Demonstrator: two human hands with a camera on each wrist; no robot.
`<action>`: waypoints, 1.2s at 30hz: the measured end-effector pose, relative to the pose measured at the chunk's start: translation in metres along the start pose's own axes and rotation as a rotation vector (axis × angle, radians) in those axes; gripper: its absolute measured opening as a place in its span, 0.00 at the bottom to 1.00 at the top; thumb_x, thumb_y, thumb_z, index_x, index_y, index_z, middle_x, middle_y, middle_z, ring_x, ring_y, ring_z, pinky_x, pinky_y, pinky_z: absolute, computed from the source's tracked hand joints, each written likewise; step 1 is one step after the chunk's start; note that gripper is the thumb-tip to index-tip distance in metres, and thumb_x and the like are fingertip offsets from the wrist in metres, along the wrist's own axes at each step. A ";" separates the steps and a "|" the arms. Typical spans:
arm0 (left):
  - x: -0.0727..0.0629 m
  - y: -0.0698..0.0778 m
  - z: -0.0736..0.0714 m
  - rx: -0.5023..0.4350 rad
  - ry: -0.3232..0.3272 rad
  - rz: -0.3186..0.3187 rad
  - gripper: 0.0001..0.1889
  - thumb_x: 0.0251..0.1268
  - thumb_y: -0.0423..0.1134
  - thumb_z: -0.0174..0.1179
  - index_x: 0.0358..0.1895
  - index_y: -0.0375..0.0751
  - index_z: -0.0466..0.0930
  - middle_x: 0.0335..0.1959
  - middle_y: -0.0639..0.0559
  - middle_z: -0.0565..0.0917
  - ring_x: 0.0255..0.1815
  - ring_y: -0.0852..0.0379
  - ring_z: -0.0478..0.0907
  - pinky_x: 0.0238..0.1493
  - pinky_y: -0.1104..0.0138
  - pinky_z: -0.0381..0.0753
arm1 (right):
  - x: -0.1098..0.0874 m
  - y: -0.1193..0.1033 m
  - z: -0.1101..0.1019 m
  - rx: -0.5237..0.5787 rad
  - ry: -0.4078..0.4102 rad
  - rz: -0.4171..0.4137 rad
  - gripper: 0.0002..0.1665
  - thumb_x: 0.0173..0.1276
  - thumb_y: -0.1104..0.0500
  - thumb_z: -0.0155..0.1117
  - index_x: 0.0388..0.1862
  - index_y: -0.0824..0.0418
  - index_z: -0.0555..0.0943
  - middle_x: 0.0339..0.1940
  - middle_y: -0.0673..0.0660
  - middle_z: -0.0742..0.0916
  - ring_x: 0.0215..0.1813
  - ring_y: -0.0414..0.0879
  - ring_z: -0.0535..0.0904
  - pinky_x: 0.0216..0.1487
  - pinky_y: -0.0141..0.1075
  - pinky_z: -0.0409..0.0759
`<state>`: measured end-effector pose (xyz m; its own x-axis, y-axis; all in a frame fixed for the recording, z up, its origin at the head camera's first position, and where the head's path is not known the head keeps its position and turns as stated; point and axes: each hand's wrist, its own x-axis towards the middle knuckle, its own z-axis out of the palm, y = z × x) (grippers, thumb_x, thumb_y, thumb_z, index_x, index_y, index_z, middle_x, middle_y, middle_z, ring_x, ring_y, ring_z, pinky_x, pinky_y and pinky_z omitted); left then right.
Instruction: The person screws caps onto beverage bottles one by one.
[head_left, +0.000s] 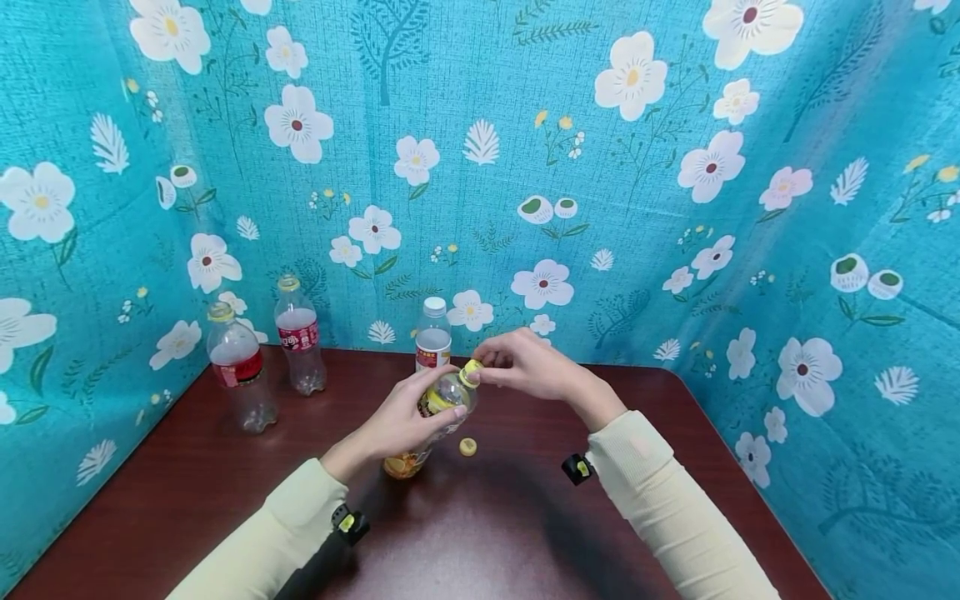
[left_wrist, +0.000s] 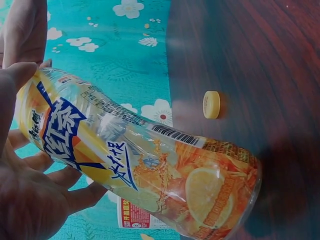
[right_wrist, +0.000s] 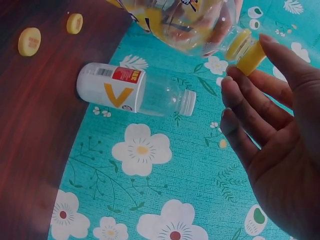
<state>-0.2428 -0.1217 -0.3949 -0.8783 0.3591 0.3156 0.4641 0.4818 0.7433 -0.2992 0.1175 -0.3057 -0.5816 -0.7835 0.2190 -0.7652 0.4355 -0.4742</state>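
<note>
My left hand (head_left: pixel 408 412) grips a clear plastic iced-tea bottle (left_wrist: pixel 115 135) with a yellow label and orange-slice print. The bottle leans, its neck up and toward the right in the head view. At its mouth, my right hand (head_left: pixel 525 367) pinches a yellow cap (right_wrist: pixel 251 59) between thumb and index finger. In the right wrist view the cap sits at the end of the neck, just above the yellow neck ring (right_wrist: pixel 238 44). The other right fingers (right_wrist: pixel 250 115) are spread below the cap. The bottle looks empty.
Two loose yellow caps (right_wrist: pixel 29 41) lie on the dark red table (head_left: pixel 480 533). Behind the tea bottle stands a clear bottle (head_left: pixel 432 337) with a white cap. Two uncapped red-labelled bottles (head_left: pixel 240 367) stand at the left. A floral turquoise cloth (head_left: pixel 480 167) hangs around the table.
</note>
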 end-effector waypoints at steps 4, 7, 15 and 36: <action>0.000 0.001 0.000 0.001 -0.004 0.003 0.34 0.68 0.51 0.68 0.74 0.49 0.70 0.61 0.49 0.79 0.53 0.55 0.79 0.49 0.63 0.83 | -0.001 0.001 -0.001 0.001 -0.012 -0.045 0.14 0.73 0.52 0.69 0.53 0.57 0.87 0.38 0.46 0.88 0.37 0.38 0.83 0.42 0.39 0.84; 0.000 0.001 0.000 -0.003 -0.006 0.008 0.33 0.68 0.51 0.68 0.74 0.49 0.70 0.60 0.50 0.79 0.52 0.55 0.80 0.48 0.63 0.83 | -0.002 0.002 -0.002 -0.009 -0.025 -0.074 0.16 0.73 0.54 0.69 0.55 0.57 0.86 0.40 0.45 0.87 0.40 0.38 0.82 0.44 0.36 0.84; 0.001 0.001 0.001 -0.011 -0.014 0.031 0.33 0.67 0.51 0.69 0.73 0.51 0.70 0.59 0.52 0.80 0.51 0.57 0.80 0.48 0.64 0.83 | 0.000 0.001 0.001 -0.088 0.022 0.001 0.15 0.74 0.44 0.65 0.29 0.50 0.85 0.18 0.43 0.79 0.21 0.37 0.72 0.25 0.33 0.72; -0.003 0.001 0.004 -0.015 0.026 0.042 0.34 0.71 0.51 0.65 0.75 0.47 0.67 0.63 0.48 0.77 0.54 0.55 0.80 0.51 0.60 0.84 | -0.006 -0.001 -0.001 -0.009 -0.071 -0.034 0.22 0.76 0.51 0.64 0.66 0.55 0.79 0.37 0.49 0.82 0.32 0.42 0.79 0.37 0.37 0.80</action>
<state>-0.2397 -0.1194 -0.3975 -0.8610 0.3580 0.3612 0.4987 0.4547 0.7380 -0.2950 0.1223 -0.3060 -0.5346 -0.8271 0.1737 -0.7869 0.4121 -0.4594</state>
